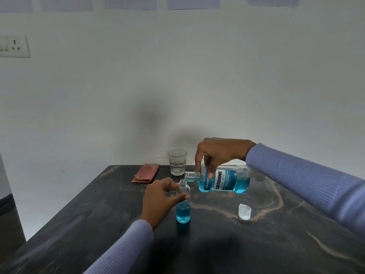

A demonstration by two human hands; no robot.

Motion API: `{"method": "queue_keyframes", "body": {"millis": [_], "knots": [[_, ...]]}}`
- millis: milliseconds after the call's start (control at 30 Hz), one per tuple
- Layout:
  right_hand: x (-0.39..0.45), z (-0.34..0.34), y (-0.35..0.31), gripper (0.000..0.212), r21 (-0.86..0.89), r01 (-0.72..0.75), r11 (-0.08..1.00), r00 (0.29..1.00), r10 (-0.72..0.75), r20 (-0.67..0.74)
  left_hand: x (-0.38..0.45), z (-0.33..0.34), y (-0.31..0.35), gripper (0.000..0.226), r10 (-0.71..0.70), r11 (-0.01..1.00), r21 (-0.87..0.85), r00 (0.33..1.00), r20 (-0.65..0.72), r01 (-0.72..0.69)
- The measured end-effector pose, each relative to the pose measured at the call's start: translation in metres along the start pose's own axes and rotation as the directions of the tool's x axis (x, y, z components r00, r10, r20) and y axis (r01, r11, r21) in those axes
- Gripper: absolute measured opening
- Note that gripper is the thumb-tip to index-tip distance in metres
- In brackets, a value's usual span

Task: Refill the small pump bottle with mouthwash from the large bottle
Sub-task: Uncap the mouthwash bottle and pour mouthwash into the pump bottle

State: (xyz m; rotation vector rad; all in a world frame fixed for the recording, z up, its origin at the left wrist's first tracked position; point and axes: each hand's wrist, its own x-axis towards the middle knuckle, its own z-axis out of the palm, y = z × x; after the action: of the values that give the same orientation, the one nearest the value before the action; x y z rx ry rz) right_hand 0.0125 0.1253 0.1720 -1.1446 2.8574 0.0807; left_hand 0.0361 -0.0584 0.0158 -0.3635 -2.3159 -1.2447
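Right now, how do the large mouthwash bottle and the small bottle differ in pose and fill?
The large mouthwash bottle is tipped nearly level in the right hand, above the table; the small bottle stands upright on the table, steadied by the left hand. The large one bears a printed label; the small one is plain. Both are clear, uncapped and partly filled with blue liquid.

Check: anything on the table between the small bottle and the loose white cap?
Nothing. In the head view, the dark table is bare between the small bottle and the cap.
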Motion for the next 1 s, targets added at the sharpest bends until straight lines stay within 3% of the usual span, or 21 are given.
{"method": "queue_keyframes", "body": {"millis": [567, 867, 1000], "knots": [[-0.0004, -0.0021, -0.0027, 0.032, -0.027, -0.01, 1.0, 1.0, 0.01, 0.015, 0.0006, -0.0002, -0.0003, 0.032, -0.007, 1.0, -0.011, 1.0, 0.006, 0.007], [0.0004, -0.0028, -0.0036, 0.033, -0.034, -0.019, 0.999, 1.0, 0.02, 0.011, -0.0003, -0.001, 0.0007, 0.043, -0.003, 1.0, -0.017, 1.0, 0.006, 0.003], [0.0006, -0.0041, -0.005, 0.033, -0.043, -0.018, 0.999, 1.0, 0.019, 0.018, -0.0003, -0.0007, -0.0005, 0.034, 0.006, 1.0, -0.01, 1.0, 0.002, -0.006]]}}
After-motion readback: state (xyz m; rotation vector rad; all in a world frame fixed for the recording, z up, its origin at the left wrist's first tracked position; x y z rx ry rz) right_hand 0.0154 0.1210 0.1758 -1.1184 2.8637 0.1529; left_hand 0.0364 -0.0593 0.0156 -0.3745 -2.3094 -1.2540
